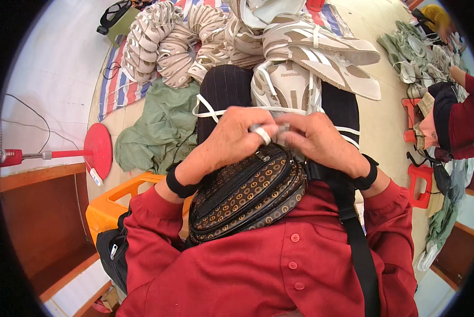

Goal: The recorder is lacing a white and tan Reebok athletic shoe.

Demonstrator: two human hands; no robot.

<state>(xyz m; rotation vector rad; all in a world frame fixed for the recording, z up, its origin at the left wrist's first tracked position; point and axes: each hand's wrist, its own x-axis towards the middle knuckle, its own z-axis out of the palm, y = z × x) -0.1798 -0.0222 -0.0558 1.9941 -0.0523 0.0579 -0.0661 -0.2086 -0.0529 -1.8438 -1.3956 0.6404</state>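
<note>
My left hand (243, 130) and my right hand (319, 141) meet over my lap, fingers bent and pinched close together. A white band circles one finger of the left hand. Between the fingertips is something small and greyish, too blurred to name. Just beyond them a beige and white shoe upper (288, 87) rests across my knees. A flat white lace (210, 112) loops out to its left, passing behind the hands. Below the hands sits a brown patterned waist bag (247, 195) with black zips, against my red top.
Beyond my knees, similar uppers (321, 45) are piled, with bundled ones (176, 58) on a striped sheet (110, 98). Green cloth (157, 121) lies left, near an orange stool (107, 206) and a red round-based stand (98, 153). Another person's sleeve (467, 119) and red stools (421, 185) are right.
</note>
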